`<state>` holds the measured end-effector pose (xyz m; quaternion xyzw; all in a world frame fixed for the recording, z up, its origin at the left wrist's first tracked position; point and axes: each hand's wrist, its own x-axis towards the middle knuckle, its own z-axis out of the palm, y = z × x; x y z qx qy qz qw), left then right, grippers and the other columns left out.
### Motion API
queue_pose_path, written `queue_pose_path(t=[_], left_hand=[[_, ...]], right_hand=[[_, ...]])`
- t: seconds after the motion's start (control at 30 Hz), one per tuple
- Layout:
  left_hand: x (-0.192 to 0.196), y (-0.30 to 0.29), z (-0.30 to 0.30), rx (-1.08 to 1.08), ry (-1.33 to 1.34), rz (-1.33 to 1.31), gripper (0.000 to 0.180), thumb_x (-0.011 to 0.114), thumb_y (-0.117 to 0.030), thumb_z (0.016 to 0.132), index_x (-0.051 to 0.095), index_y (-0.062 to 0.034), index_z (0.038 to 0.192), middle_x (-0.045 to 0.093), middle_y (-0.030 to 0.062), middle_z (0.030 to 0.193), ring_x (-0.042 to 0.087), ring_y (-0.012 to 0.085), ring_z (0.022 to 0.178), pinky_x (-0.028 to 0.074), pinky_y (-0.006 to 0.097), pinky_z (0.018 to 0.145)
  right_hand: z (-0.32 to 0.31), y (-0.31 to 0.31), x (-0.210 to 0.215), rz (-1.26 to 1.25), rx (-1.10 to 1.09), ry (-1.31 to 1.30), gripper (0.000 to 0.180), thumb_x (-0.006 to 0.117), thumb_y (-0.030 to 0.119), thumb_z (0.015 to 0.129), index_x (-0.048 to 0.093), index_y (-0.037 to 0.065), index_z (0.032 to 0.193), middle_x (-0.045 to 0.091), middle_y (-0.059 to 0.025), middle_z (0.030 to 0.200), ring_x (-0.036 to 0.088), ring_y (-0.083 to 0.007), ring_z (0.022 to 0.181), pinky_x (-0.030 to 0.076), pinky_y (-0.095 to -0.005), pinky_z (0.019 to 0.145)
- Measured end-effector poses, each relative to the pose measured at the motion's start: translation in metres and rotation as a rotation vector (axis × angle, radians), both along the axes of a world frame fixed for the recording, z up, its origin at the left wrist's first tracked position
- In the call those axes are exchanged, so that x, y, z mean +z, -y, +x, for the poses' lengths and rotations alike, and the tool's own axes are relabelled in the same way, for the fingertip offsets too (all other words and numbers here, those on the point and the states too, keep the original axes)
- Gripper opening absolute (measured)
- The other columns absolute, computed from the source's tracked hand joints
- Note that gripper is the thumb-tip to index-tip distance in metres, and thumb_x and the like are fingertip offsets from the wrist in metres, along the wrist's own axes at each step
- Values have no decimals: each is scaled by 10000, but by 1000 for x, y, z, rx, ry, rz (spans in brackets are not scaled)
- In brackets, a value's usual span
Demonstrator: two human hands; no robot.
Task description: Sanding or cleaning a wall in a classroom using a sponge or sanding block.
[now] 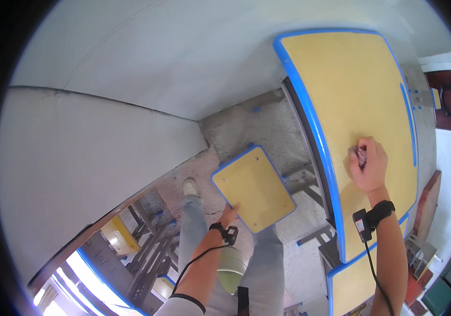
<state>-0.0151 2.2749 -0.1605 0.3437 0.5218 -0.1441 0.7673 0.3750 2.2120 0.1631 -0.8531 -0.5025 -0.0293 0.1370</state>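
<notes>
My right hand [371, 167] is closed around a crumpled reddish-grey rag [359, 154], pressed to the yellow top of a blue-edged school desk [341, 79] on the right. Much of the rag is hidden by the fingers. Lower and to the left, my left hand [228, 215] grips the near left edge of a small stool [257, 189], with the thumb over its yellow seat and the other fingers out of sight below. Blue trim runs round the seat, and screw heads show near its corners.
Pale walls [109, 137] rise on the left and behind. Grey metal desk legs [307, 184] stand beside the stool. More desks and frames [146, 237] crowd the lower left; another yellow desk [352, 284] adjoins at lower right. A cable hangs from each wrist device.
</notes>
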Motion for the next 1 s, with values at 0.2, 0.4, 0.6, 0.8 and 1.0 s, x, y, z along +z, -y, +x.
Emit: queue_pose_path(t=[0.2,0.4,0.6,0.8,1.0], left_hand=[[15,-15,-97,-226,-154,98,480,497,-330,939,360,-77,1324,488,126,1268,538,293,1095,505,489,831],[3,-2,-164,-207,-360,57,439,554,-311,891,473,-30,1217,598,118,1027,606,230,863,519,389,657],[-16,-32,-182,-288,-341,-64,328,555,-297,857,618,-8,998,628,99,843,605,232,743,470,366,605],[-6,-115,-142,-787,-333,603,347,484,-290,865,638,20,899,643,213,822,632,343,738,491,438,625],[15,-223,-141,-1065,-144,1124,340,434,-250,874,655,4,918,637,240,973,614,410,898,480,498,776]], right_hand=[[-4,-3,-1,-26,-17,-8,213,605,159,722,491,77,881,513,-113,758,509,-333,695,400,-427,614],[-7,-6,-3,-44,-44,3,203,583,162,740,490,72,897,515,-124,770,510,-343,716,402,-432,633],[-6,3,-5,-35,-135,7,161,547,162,792,493,63,908,536,-144,771,522,-360,717,405,-445,632],[2,6,-3,-23,-237,95,148,527,141,818,492,58,935,560,-155,787,539,-365,730,416,-458,646],[-1,0,2,-47,-256,12,140,543,155,807,498,67,906,563,-142,775,548,-350,722,421,-460,645]])
